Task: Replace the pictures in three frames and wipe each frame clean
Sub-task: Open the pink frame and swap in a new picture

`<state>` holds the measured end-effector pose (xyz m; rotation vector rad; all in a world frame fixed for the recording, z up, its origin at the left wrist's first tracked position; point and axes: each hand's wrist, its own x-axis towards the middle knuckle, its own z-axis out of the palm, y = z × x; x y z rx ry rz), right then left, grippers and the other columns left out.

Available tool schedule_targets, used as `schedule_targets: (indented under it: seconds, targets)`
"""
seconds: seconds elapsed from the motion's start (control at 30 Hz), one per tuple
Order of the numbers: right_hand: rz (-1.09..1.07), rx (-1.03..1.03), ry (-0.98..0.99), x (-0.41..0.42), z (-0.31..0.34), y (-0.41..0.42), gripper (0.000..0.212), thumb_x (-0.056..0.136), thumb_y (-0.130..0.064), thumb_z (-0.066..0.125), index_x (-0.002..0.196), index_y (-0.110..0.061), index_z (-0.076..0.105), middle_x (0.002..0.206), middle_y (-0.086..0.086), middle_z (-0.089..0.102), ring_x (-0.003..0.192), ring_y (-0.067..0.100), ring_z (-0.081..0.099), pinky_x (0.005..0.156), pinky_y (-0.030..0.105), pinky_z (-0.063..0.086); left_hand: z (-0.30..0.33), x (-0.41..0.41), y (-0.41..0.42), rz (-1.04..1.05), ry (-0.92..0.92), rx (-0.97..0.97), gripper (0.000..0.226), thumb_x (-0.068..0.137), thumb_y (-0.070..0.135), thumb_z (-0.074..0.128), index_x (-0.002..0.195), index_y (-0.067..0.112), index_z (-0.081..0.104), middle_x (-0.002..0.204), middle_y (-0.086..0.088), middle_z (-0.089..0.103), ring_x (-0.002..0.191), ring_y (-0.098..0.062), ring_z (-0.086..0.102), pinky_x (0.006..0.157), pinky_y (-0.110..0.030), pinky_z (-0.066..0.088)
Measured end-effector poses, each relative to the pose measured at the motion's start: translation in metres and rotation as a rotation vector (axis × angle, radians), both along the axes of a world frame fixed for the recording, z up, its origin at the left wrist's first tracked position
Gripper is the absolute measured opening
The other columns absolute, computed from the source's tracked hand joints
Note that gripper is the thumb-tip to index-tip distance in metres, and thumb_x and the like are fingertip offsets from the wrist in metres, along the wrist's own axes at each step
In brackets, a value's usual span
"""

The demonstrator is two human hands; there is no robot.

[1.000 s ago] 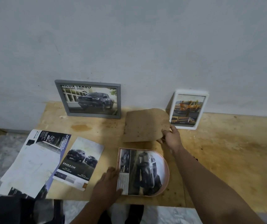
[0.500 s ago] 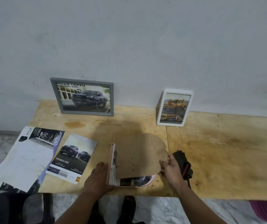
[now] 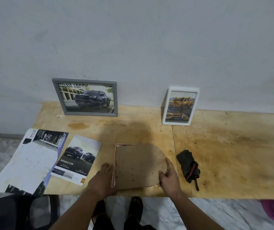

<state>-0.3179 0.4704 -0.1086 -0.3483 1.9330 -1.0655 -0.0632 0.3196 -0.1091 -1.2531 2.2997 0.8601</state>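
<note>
Plywood table (image 3: pixel 224 146) carried everything, set against a grey wall (image 3: pixel 133 39). Largest loose item was the stack of brochures (image 3: pixel 33 160) hanging off the left edge, then a car leaflet (image 3: pixel 78 160) lying just beside it.

Two frames stood at the back, leaning on the wall: a grey frame (image 3: pixel 86 81) with a dark pickup picture, and a white frame (image 3: pixel 180 122) with a yellow truck picture, well apart from each other. We judged both of those as already refilled, though we couldn't tell whether they were wiped.

Third frame, the pink frame (image 3: pixel 114 156), lay face down near the front edge, between our hands. Its brown backing board (image 3: pixel 138 166), one end rounded, sat on top of it, covering nearly all of it; only the pink rim showed along the left and far-left corner. Any picture under the board was hidden.

Our left hand (image 3: pixel 104 175) rested against the frame's left edge, fingers fairly straight, steadying rather than grasping. Our right hand (image 3: pixel 167 173) had fingers curled over the rounded edge of the board, gripping it.

Step in hand, as we read it: seating the board back into the last frame. Next move called for pressing it flush inside the rim, fastening any tabs, then flipping the frame over.

Dark cloth (image 3: pixel 188 166) lay bunched just right of the right hand, untouched, within easy reach for the wipe.
</note>
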Motion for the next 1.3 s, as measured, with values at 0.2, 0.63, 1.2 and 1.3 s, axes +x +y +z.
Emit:
schedule_targets:
  seconds: [0.2,0.63,1.2,1.3]
  targets:
    - [-0.108,-0.035,-0.091,0.007,-0.006,0.002,0.067,0.102,0.000,0.053,0.155,-0.035,0.035,0.143,0.007,0.058,0.106,0.031,0.071,0.065,0.044,0.064,-0.002,-0.007,0.005,-0.017,-0.026,-0.032,0.103,0.080,0.063,0.070,0.158,0.021,0.017,0.163,-0.009,0.007,0.144,-0.023,0.039,0.116,-0.033,0.034]
    - [0.272,0.323,0.459,0.005,-0.005,-0.001,0.076,0.098,-0.037,0.063,0.161,-0.031,0.022,0.139,0.010,0.040,0.099,0.025,0.067,0.087,0.032,0.051,-0.002,-0.007,0.006,-0.031,-0.019,-0.055,0.082,0.090,0.049,0.066,0.155,0.020,0.026,0.162,-0.007,0.012,0.140,-0.022,0.044,0.109,-0.030,0.040]
    - [0.655,0.528,0.822,0.001,-0.014,-0.007,0.079,0.102,-0.056,0.040,0.159,-0.039,-0.014,0.150,0.013,0.026,0.123,0.028,0.052,0.091,0.040,0.055,-0.011,-0.009,0.002,-0.096,-0.128,-0.173,0.095,0.087,0.054,0.061,0.160,0.028,0.007,0.162,-0.005,0.010,0.138,-0.032,0.038,0.106,-0.045,0.045]
    - [0.889,0.450,0.927,-0.003,-0.013,-0.013,0.068,0.106,-0.041,0.035,0.161,-0.040,-0.007,0.170,0.009,-0.014,0.157,0.036,0.003,0.118,0.055,0.029,-0.013,-0.013,-0.001,-0.224,-0.123,-0.168,0.084,0.092,0.039,0.052,0.161,0.029,0.005,0.168,-0.005,-0.015,0.155,-0.039,0.007,0.119,-0.054,0.028]
